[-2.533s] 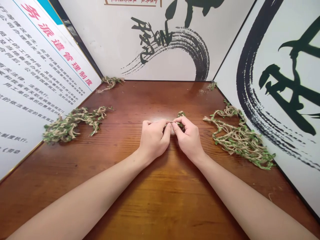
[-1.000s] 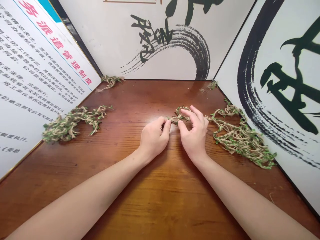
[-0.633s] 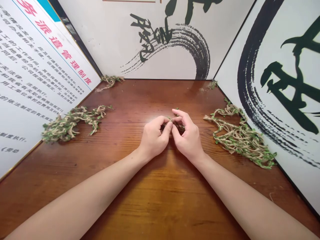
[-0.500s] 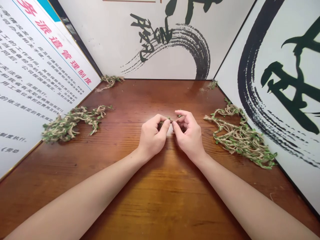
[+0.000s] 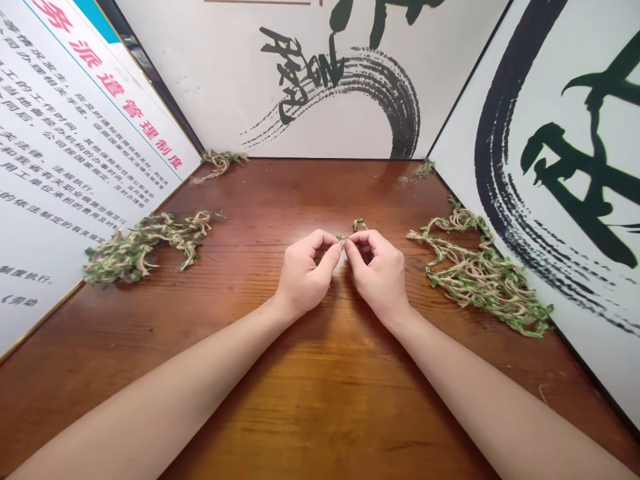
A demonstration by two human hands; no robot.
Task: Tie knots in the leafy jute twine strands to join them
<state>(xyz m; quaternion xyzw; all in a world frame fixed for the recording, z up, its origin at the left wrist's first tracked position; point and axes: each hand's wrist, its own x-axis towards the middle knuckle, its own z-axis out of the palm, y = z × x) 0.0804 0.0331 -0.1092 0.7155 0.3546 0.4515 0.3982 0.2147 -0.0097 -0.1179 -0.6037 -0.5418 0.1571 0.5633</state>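
Observation:
Both hands meet over the middle of the wooden table (image 5: 310,413). My left hand (image 5: 307,270) is closed, its thumb and forefinger pinching a short piece of leafy twine (image 5: 341,239). My right hand (image 5: 377,273) pinches the same twine close beside it, thumb tip against forefinger. The twine is tan cord with small green leaves. A curled bit of it (image 5: 359,225) shows just beyond my right fingers; the rest is hidden behind the hands.
A heap of leafy twine (image 5: 143,247) lies at the left, and a larger tangle (image 5: 485,277) at the right. A small bundle (image 5: 220,161) sits in the back left corner, green scraps (image 5: 425,169) in the back right. Printed panels (image 5: 320,127) wall three sides.
My right fingers have curled down, closing on the twine. More of the curled twine now shows beyond them. My left hand has barely moved.

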